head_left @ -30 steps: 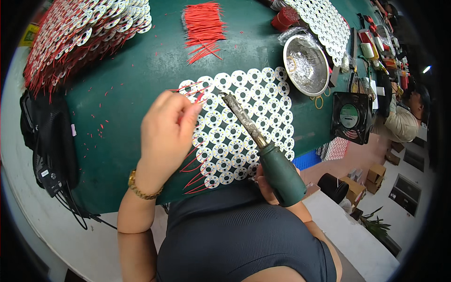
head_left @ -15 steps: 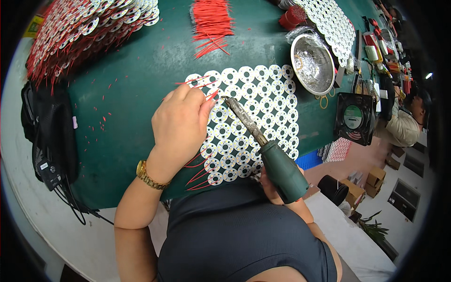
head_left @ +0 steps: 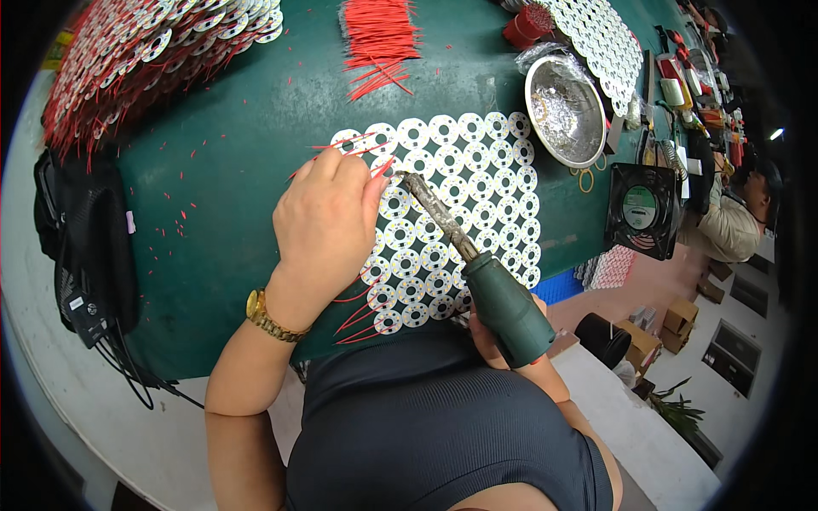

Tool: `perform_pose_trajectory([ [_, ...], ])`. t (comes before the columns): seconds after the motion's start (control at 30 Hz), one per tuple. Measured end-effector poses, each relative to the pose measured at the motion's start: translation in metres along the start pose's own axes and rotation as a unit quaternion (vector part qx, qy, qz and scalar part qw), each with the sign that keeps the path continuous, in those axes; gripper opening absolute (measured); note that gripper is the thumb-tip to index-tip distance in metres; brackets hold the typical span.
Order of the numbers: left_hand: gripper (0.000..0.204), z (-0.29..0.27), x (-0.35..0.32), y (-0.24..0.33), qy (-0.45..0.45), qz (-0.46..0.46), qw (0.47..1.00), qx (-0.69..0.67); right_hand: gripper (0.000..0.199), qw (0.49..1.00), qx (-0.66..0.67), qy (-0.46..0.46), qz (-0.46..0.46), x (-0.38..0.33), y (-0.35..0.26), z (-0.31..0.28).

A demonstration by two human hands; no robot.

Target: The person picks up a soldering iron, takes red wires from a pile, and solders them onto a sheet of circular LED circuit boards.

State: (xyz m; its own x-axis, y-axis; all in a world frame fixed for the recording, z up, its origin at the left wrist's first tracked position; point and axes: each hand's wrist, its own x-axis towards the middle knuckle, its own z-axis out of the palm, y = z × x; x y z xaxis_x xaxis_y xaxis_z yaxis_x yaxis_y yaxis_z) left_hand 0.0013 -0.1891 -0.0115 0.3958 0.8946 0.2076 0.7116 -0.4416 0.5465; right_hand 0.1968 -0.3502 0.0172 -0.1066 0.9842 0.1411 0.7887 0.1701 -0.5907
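Note:
A panel of round white circuit boards (head_left: 452, 190), each with a hole in its middle, lies in front of me on the green table. My left hand (head_left: 328, 213) is closed on short red wires (head_left: 381, 169) above the panel's left side. In my right hand (head_left: 487, 339), mostly hidden behind its handle, is a soldering iron (head_left: 503, 302) with a dark green grip. Its tip meets the board area right beside the wire ends; whether it touches them I cannot tell. Several boards along the left edge carry red wires (head_left: 358, 328).
A pile of wired boards (head_left: 162, 51) fills the far left, with a bundle of red wires (head_left: 379, 38) at the back. A metal bowl (head_left: 532, 94) and a black fan (head_left: 641, 211) stand right. A black bag (head_left: 94, 247) lies left. Another person (head_left: 733, 221) sits at far right.
The whole view has shifted slightly. Both hands keep nearly the same pose, and the iron's tip stays beside the red wires.

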Motion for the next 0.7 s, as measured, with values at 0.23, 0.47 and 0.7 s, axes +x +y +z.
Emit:
perform_pose_trajectory([
  [0.23, 0.020, 0.0023, -0.0015, -0.0003, 0.013, 0.016, 1.000, 0.017, 0.024, 0.999, 0.040, -0.016, 0.013, -0.0011, -0.0005, 0.0004],
  [0.47, 0.020, 0.0024, -0.0022, 0.0000, 0.015, 0.017, 1.000, 0.021, 0.023, 0.999, 0.044, -0.028, 0.006, 0.0000, -0.0017, 0.0000],
  [0.7, 0.020, 0.0034, -0.0028, 0.0000, 0.015, 0.016, 0.999, 0.024, 0.023, 0.999, 0.043, -0.007, 0.019, 0.0042, -0.0060, -0.0007],
])
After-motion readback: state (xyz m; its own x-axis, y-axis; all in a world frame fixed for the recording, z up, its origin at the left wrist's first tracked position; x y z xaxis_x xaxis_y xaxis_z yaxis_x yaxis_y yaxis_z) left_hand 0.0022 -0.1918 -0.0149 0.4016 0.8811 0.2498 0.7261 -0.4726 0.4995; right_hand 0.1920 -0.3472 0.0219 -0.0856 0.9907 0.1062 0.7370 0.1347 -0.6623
